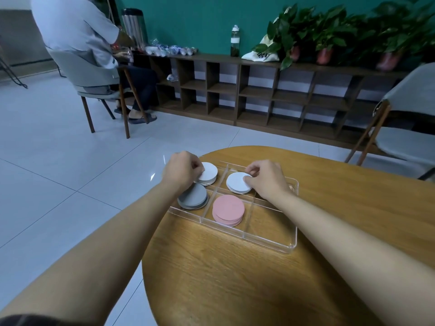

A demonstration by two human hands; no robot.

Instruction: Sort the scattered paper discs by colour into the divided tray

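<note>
A clear divided tray [270, 242] sits on the round wooden table [235, 278]. Its far-left compartment holds a white disc stack [209, 171], and my left hand [182, 170] grips that stack's left edge. A pale blue-white disc stack [236, 182] lies in the far-middle compartment, its right edge pinched by my right hand [266, 178]. A grey disc stack [193, 196] fills the near-left compartment, partly under my left wrist. A pink disc stack [228, 209] rests in the near-middle compartment. The right-hand compartments show no discs.
The tray's left corner overhangs the table edge above the tiled floor. A grey chair [404, 128] stands at the right behind the table. A seated person [82, 41] is at the far left. Wooden shelves [259, 90] with potted plants line the green wall.
</note>
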